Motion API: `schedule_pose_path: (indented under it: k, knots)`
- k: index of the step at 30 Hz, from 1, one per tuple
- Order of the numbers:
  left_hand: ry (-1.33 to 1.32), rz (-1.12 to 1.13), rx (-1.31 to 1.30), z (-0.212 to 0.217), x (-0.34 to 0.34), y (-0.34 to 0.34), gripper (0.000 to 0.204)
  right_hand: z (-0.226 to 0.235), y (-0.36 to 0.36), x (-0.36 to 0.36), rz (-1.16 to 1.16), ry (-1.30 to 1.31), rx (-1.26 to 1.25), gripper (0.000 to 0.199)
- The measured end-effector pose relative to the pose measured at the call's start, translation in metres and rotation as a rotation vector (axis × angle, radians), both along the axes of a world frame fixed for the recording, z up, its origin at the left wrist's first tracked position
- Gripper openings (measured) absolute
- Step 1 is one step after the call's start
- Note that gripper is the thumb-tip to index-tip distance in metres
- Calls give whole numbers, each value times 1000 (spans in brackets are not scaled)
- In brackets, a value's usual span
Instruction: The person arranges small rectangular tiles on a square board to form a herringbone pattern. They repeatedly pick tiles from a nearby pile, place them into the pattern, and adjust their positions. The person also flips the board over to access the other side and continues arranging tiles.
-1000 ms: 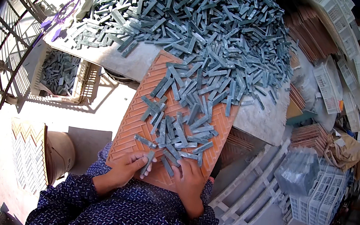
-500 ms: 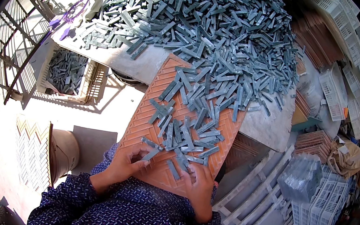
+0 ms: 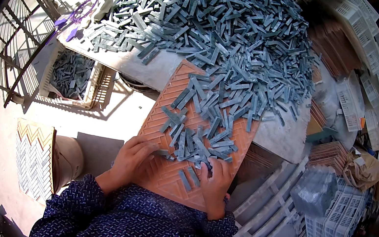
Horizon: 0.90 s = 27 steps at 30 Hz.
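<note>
An orange tray (image 3: pixel 161 124) with herringbone grooves lies sloping from the table edge toward my body. Loose grey-green stone strips (image 3: pixel 185 142) are heaped over its upper and middle part. Two strips (image 3: pixel 184 181) lie side by side near its lower end. My left hand (image 3: pixel 132 161) is at the tray's left edge with fingers curled and closed; a strip end shows by the fingertips, but what they hold is hidden. My right hand (image 3: pixel 215 184) pinches a dark stone strip (image 3: pixel 209 170) between thumb and fingers, over the tray's lower right.
A large pile of stone strips (image 3: pixel 205 21) covers the table (image 3: pixel 145 71) beyond. Left, a cream crate (image 3: pixel 93 83) holds more strips, and a patterned panel (image 3: pixel 34 158) leans on a bucket (image 3: pixel 66 158). White crates (image 3: pixel 335 216) and a slatted pallet (image 3: pixel 270 201) stand right.
A second strip now lies beside the one at the tray's lower end. My left hand has risen slightly and turned, fingers curling more; my right hand has moved up and right.
</note>
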<state>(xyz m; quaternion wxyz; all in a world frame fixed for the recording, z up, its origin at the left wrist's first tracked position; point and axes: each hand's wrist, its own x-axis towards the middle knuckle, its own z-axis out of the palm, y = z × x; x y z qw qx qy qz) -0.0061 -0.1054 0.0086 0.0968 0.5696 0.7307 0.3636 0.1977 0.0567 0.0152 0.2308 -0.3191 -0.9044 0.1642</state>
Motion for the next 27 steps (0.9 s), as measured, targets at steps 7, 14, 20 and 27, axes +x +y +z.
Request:
schedule_pose_path:
  k: [7, 14, 20, 27]
  knots:
    - [296, -280, -134, -5, -2, 42, 67, 19, 21, -25, 142, -116, 121, 70]
    - [440, -330, -106, -12, -35, 105, 68, 23, 97, -63, 50, -14, 127, 43]
    - [270, -302, -129, 3, -43, 138, 65, 1, 182, -105, -86, -45, 113, 57]
    - [115, -192, -32, 5, -43, 132, 70, -10, 181, -124, 231, -90, 48, 54]
